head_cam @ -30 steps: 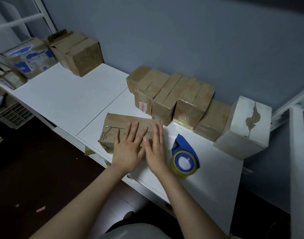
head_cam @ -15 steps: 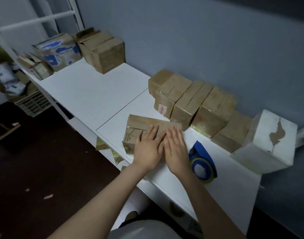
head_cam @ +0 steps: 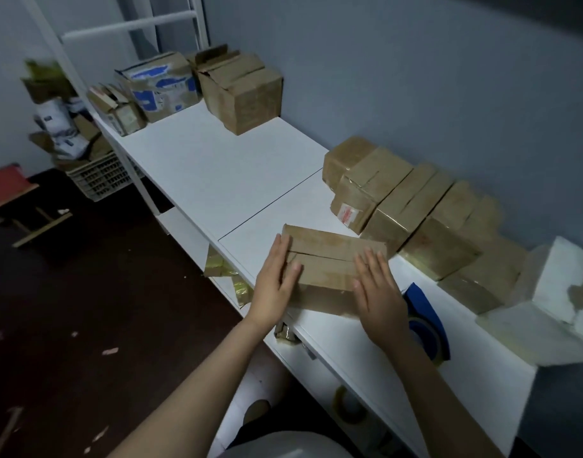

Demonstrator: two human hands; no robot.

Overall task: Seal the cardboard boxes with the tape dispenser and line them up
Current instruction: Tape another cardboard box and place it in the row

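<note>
On the white table (head_cam: 217, 166), a row of taped boxes (head_cam: 402, 206) stands behind the flat cardboard box (head_cam: 326, 259) we press closed. Our left hand (head_cam: 276, 285) lies flat at its left end and our right hand (head_cam: 377, 292) on top, fingers straight, gripping nothing. Taping likely comes next. The tape dispenser (head_cam: 427, 314), just right of the box, is half hidden by our wrist.

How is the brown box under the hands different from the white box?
The brown box is cardboard; the white box is white with a torn patch. The brown box lies low and flat; the white box stands taller. The left hand and right hand rest on the brown box; nobody touches the white box. Both sit on the table.
</note>
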